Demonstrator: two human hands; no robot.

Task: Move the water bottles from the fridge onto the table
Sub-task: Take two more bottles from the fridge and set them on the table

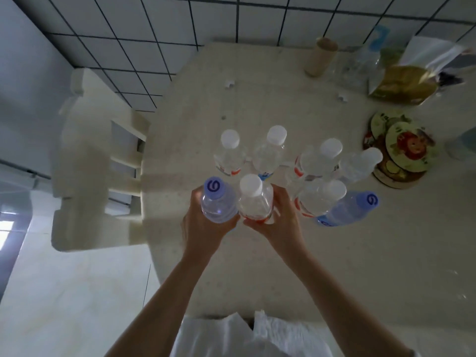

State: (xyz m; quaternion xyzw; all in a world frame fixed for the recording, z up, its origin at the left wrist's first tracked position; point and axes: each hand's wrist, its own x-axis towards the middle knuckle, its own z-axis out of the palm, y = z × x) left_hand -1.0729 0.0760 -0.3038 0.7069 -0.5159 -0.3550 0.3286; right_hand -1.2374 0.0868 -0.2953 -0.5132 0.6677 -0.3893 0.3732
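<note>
I look straight down on a cream table (257, 253) where several clear water bottles stand in a cluster. My left hand (203, 228) grips a bottle with a purple cap (215, 199). My right hand (278, 220) grips a white-capped bottle with a red label (253, 199) right beside it. Both held bottles are upright at the near side of the cluster. Behind them stand white-capped bottles (230, 153), (270, 150), (322, 161). A second purple-capped bottle (353, 207) stands at the right. The fridge is out of sight.
A cream chair (98, 161) stands against the table's left edge. At the back right are a cardboard tube (320, 56), a clear plastic bag (353, 68) and a gold snack bag (404, 83). Round picture coasters (401, 150) lie right of the bottles.
</note>
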